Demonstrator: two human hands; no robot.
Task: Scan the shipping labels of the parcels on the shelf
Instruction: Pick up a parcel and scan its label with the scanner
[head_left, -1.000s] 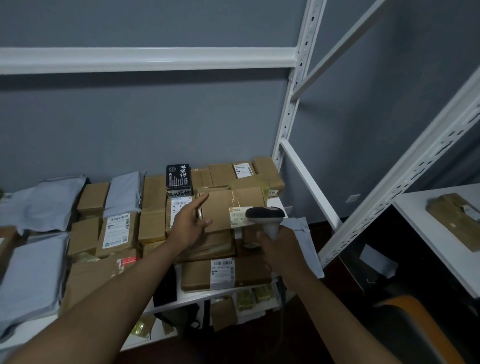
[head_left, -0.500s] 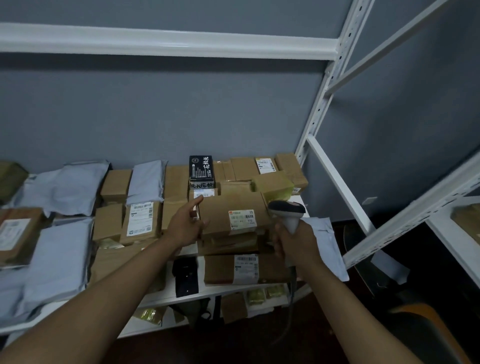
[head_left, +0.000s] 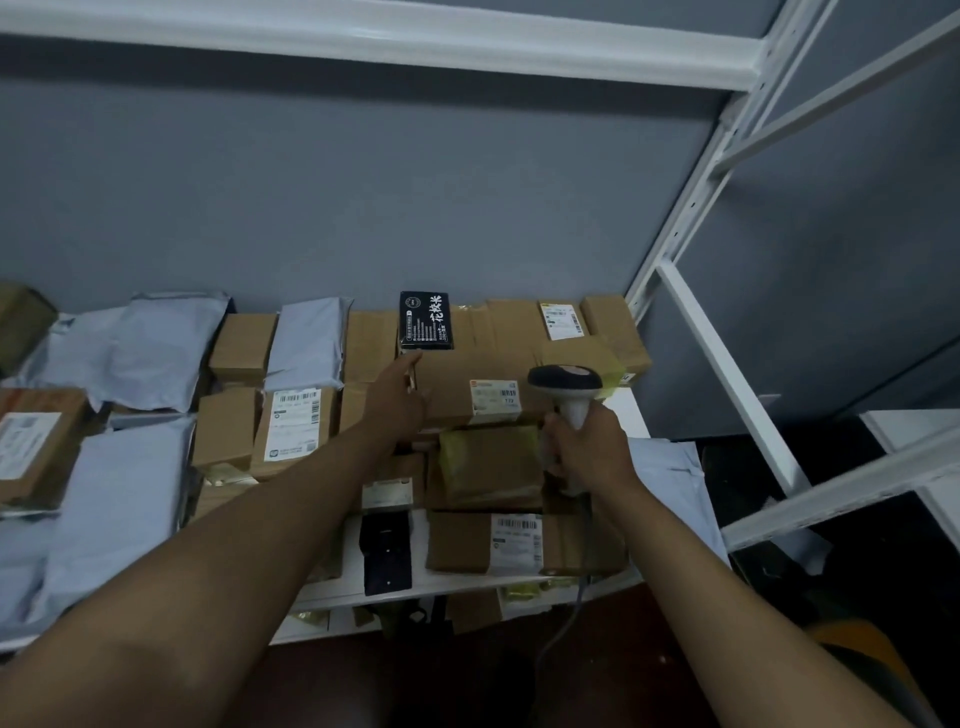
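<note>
A brown cardboard parcel (head_left: 449, 389) lies on top of the stack on the white shelf (head_left: 467, 584), its shipping label (head_left: 493, 397) facing me. My left hand (head_left: 397, 397) touches the parcel's left end with fingers stretched toward a black box (head_left: 426, 327) behind it. My right hand (head_left: 589, 449) grips the handle of a grey barcode scanner (head_left: 563, 379). The scanner's head sits just right of the label. Its cable (head_left: 576, 597) hangs down past the shelf edge.
Many more parcels fill the shelf: a labelled box (head_left: 293, 423) to the left, a yellow-taped parcel (head_left: 488, 462), a labelled front box (head_left: 511, 540), grey mailer bags (head_left: 306, 343). A white shelf upright (head_left: 691, 208) stands at the right, a beam overhead.
The parcel, held up tilted before the scanner a second ago, now lies flat on the stack. My left hand's grip has loosened to stretched fingers. The scanner sits right of the label.
</note>
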